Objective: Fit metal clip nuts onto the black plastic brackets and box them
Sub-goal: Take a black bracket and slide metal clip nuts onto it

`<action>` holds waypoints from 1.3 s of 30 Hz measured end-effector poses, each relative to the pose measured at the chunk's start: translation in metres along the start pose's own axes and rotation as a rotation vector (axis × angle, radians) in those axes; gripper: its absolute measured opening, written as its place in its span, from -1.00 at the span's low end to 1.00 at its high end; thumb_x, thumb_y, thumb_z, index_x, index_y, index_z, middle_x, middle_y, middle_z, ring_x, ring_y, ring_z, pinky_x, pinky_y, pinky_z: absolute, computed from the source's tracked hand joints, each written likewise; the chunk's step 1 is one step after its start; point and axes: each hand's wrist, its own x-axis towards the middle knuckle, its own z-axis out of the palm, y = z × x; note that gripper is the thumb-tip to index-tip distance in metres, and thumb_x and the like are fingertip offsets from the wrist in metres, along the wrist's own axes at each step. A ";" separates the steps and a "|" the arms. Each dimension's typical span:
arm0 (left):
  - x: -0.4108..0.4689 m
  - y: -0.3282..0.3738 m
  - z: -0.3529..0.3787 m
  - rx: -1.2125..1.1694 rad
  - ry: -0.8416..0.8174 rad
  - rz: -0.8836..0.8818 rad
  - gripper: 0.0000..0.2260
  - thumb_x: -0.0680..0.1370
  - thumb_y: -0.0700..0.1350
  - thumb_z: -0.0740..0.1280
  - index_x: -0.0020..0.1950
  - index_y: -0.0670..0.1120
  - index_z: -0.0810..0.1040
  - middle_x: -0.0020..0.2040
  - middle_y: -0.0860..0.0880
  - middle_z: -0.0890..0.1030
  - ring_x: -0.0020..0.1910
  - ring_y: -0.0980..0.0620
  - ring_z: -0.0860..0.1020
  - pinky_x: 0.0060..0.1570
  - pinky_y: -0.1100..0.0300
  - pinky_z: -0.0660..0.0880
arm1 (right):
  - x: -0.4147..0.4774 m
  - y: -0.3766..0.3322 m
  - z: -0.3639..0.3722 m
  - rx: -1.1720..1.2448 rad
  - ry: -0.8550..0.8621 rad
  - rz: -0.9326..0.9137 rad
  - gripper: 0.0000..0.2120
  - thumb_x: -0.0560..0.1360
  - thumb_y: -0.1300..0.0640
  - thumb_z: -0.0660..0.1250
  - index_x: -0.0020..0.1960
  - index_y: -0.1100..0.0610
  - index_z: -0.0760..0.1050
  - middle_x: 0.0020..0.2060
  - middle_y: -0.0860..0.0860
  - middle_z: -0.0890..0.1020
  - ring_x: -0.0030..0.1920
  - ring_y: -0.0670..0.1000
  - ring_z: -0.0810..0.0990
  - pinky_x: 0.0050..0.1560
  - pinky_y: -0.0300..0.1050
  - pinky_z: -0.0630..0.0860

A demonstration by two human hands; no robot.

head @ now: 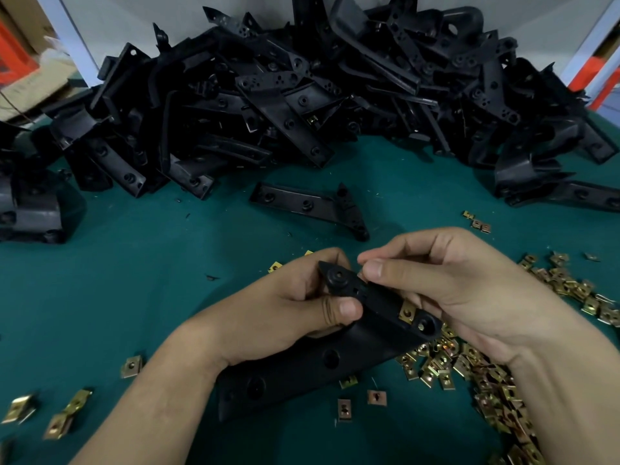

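Note:
My left hand (288, 310) grips a black plastic bracket (335, 357) low in the middle of the view, thumb on top near its pointed end. One gold clip nut (407, 311) sits clipped on the bracket's right edge. My right hand (446, 280) is at the bracket's upper edge, thumb and forefinger pinched together there; whatever they pinch is hidden. A heap of loose gold clip nuts (469, 367) lies under and right of my right wrist.
A large pile of black brackets (302, 88) fills the back of the green table (134, 280). One single bracket (308, 204) lies apart in front of the pile. Scattered clip nuts (63, 414) lie at the lower left. More brackets (30, 203) sit at the left edge.

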 end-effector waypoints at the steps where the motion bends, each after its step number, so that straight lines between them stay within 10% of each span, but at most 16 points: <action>1: 0.000 0.000 0.000 -0.005 -0.004 0.004 -0.85 0.60 -0.22 0.30 -0.08 -0.15 0.33 -0.31 0.01 0.35 -0.34 0.03 0.28 -0.31 0.16 0.23 | 0.000 0.000 0.000 -0.008 0.010 0.006 -0.79 0.26 0.16 0.51 -0.15 0.23 0.71 -0.41 0.02 0.67 -0.42 -0.13 0.63 -0.41 -0.37 0.51; 34: 0.007 -0.004 0.001 0.088 0.273 0.136 -0.76 0.61 -0.10 0.32 0.13 -0.16 0.31 -0.21 0.05 0.44 -0.26 0.16 0.38 -0.25 0.31 0.39 | 0.010 0.016 0.007 -0.183 0.037 -0.108 -0.80 0.54 -0.01 0.35 0.06 -0.03 0.71 -0.04 0.02 0.75 0.05 -0.01 0.71 0.16 -0.05 0.58; 39: 0.009 -0.002 0.003 0.078 0.325 0.205 -0.80 0.61 -0.17 0.32 0.21 -0.16 0.42 -0.19 0.07 0.50 -0.22 0.15 0.44 -0.20 0.32 0.43 | 0.011 0.016 0.006 -0.327 0.169 -0.281 -0.58 0.29 -0.12 0.51 0.14 -0.14 0.63 0.01 -0.15 0.70 0.08 -0.16 0.65 0.11 -0.17 0.54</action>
